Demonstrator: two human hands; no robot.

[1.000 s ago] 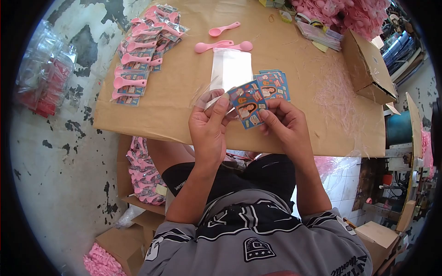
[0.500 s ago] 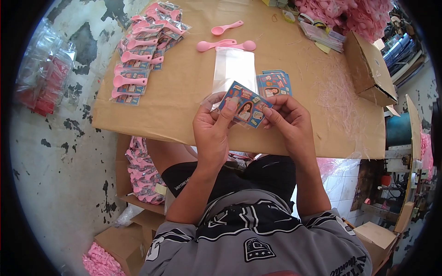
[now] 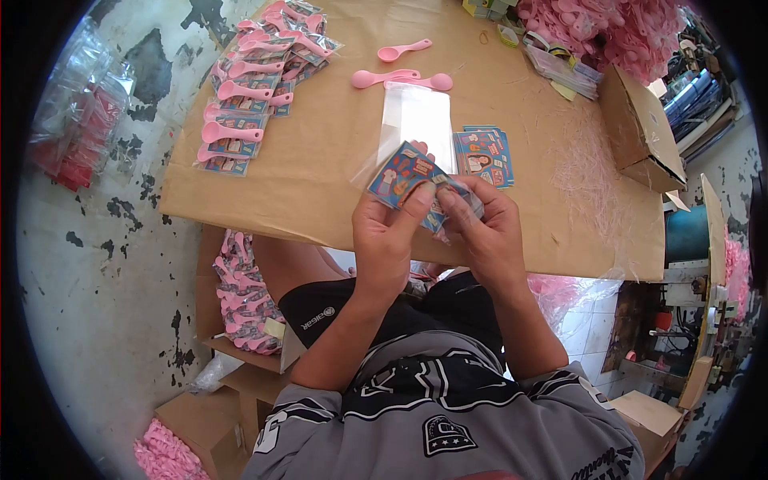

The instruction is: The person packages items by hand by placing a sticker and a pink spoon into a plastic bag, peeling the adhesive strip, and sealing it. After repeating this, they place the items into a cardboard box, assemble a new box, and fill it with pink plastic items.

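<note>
My left hand and my right hand pinch a blue printed card between thumbs and fingers, above the near edge of the table. Clear plastic shows around the card's edges, and the card looks bent under my thumbs. Just beyond it lies a stack of clear plastic bags. Right of the bags is a small stack of the same blue cards. Behind the bags lie a pink measuring spoon and a couple more pink spoons.
Several bagged spoons with cards are piled at the table's left. A large pink heap of spoons and a cardboard box stand at the right. Below the table's left side, an open box holds more packed spoons.
My hands have drawn closer together, and the card, flat before, now looks bent between them. My right thumb has moved inward next to the left thumb. The camera view shifted slightly.
</note>
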